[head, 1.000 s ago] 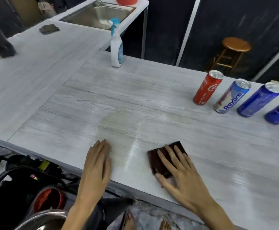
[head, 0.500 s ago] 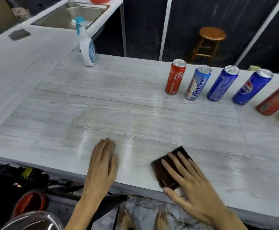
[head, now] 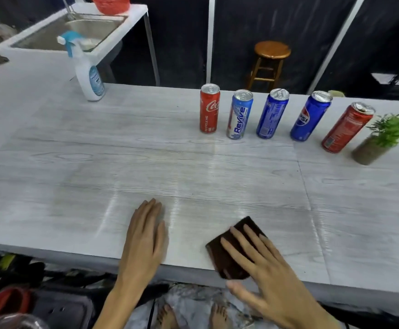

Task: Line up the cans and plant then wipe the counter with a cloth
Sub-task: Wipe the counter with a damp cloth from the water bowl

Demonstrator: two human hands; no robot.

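Observation:
Several cans stand in a row at the back of the grey wood-grain counter [head: 98, 176]: a red Coca-Cola can [head: 209, 108], a Revive can [head: 239, 114], a blue can [head: 272, 113], a Pepsi can [head: 310, 116] and another red can [head: 347, 127]. A small potted plant [head: 383, 138] ends the row on the right. My right hand [head: 264, 264] lies flat with spread fingers on a dark brown cloth [head: 227, 260] near the counter's front edge. My left hand [head: 146, 233] rests palm down on the counter, holding nothing.
A white spray bottle [head: 88, 72] with a blue trigger stands at the back left. Behind it are a steel sink [head: 75, 32] and a red basket [head: 110, 3]. A wooden stool [head: 270, 60] stands beyond the counter. Bags and a red bowl [head: 6, 302] lie on the floor.
The view has swung to the right, bringing the last red can and the plant into sight. My right hand with the cloth has slid slightly along the front edge; my left hand stays flat.

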